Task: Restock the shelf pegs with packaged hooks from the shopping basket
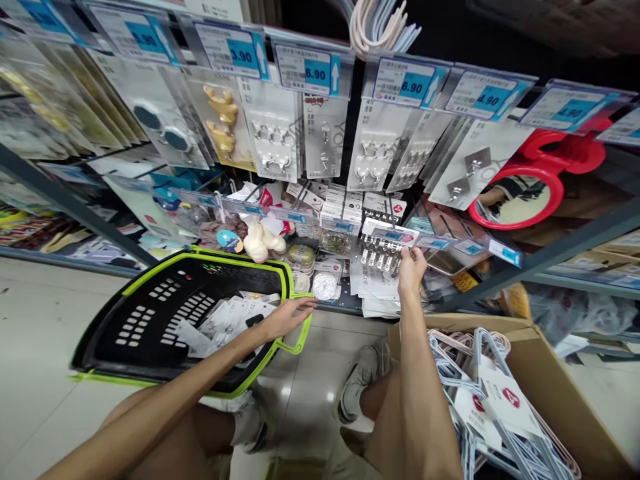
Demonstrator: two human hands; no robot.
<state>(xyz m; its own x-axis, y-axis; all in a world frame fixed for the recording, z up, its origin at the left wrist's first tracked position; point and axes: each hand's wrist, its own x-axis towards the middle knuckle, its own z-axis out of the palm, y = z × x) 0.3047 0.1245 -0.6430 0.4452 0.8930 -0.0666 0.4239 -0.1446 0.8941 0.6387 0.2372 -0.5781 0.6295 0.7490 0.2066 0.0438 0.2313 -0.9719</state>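
Note:
A black basket (125,327) with a lime-green rim stands on the floor at the left, white packaged cards (230,323) lying inside it. Over its right rim, beside the green handle (300,337), my left hand (290,318) is spread with nothing in it. My right hand (413,267) is closed at the right edge of a pack of metal clips (383,253), which hangs on the low rack. The fingertips are partly hidden by the pack and the label strip. Below the pack are white cards (375,283).
Hook packs (273,140) hang above under price labels (307,70). A red-framed mirror (520,200) hangs at the right. A cardboard box (575,387) of wire hangers (500,400) stands at the lower right. A shiny round item (325,285) lies on the bottom shelf.

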